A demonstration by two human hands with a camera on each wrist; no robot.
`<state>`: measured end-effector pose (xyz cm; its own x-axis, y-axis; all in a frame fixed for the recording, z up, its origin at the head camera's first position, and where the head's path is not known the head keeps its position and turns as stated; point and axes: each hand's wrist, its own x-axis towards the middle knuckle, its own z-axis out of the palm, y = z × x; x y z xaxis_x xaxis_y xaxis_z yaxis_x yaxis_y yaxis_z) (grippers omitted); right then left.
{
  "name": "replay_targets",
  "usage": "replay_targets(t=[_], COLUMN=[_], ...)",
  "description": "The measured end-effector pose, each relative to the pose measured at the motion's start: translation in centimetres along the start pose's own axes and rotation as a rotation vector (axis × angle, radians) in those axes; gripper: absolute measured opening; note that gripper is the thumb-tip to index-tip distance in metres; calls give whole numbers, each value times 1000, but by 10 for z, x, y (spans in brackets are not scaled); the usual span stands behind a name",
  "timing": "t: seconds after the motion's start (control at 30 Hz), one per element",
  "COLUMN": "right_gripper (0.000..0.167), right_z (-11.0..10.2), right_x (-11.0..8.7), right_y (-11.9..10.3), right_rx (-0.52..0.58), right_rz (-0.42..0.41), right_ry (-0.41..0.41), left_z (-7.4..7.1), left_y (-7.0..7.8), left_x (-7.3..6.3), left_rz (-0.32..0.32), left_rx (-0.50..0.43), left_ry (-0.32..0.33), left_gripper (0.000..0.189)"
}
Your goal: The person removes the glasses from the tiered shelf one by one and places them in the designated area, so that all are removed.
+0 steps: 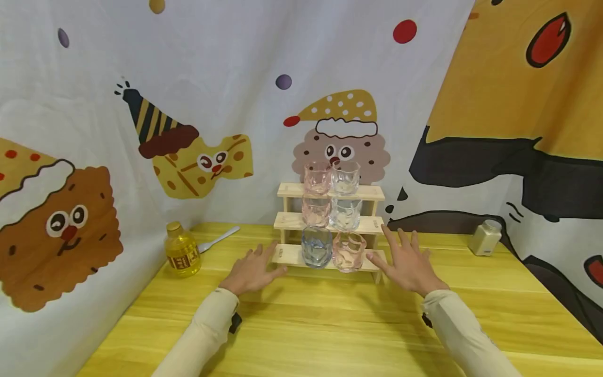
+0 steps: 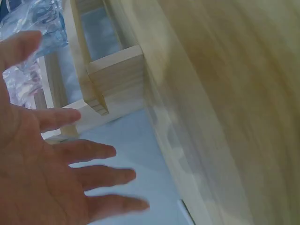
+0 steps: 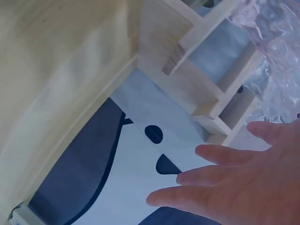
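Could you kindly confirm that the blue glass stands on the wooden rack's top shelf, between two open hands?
Wrong shelf: the head view shows the blue glass on the bottom shelf of the wooden rack. It does stand between the open left hand and right hand.

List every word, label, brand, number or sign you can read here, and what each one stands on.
No text can be read with certainty.
Label on the yellow bottle: lettering is there, but too small and blurred to read.
Small dark marks on steps of the wooden stand: too small to read.
Small jar at the right: no lettering can be made out.
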<state>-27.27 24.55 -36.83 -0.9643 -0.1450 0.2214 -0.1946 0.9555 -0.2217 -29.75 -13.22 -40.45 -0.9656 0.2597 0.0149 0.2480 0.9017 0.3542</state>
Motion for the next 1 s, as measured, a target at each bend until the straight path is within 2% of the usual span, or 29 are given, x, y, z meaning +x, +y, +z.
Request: replay_targets(t=[0.1,0.33,0.57,0.7,1.0], right_gripper=[89,88,88,87,86], right_z=[-4,-16,-24,-29,-47], right_x=[3,14,24,29,47], right_y=[-3,-10,-17,-21,-28], right_rx=[26,62,61,92,130], right_rz=[-15,-58,-88,-95,-138], right_ry=[3,5,0,-18,-13], left_z=[-1,0,3,3,7], left_y=[-1,-2,-2,-2,-2], left_x=[3,13,18,20,28], left_rz=[26,57,0,-9,-14], left_rx=[-43,-247,-427,-478,-513], left_ry=[-13,-38,-67,-57,-31], left_gripper=[79,77,72,70,70])
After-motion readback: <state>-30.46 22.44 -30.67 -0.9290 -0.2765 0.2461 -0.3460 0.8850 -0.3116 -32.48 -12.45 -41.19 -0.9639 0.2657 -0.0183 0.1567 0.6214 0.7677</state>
